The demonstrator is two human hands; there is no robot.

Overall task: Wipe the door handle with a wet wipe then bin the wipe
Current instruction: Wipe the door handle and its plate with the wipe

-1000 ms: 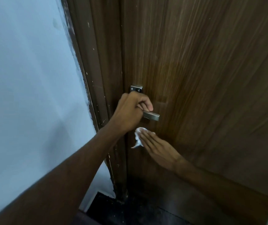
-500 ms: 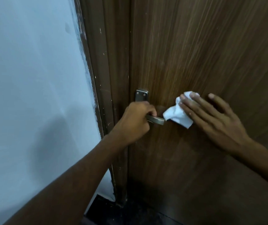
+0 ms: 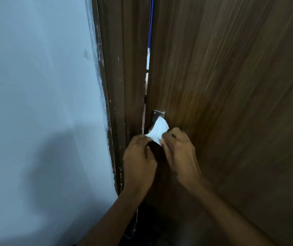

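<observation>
Left hand (image 3: pixel 138 157) and right hand (image 3: pixel 179 153) each pinch a corner of the white, crumpled wipe (image 3: pixel 158 130), stretched before the metal door handle (image 3: pixel 157 115) on the brown door (image 3: pixel 230 103).

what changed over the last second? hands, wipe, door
The door swung ajar, opening a gap at the frame. The left hand let go of the handle lever and took one corner of the wipe. The right hand came back left from the door face, and its grip went from flat-pressing to pinching the other end. The wipe is now stretched below the handle plate. Wall unchanged.
</observation>
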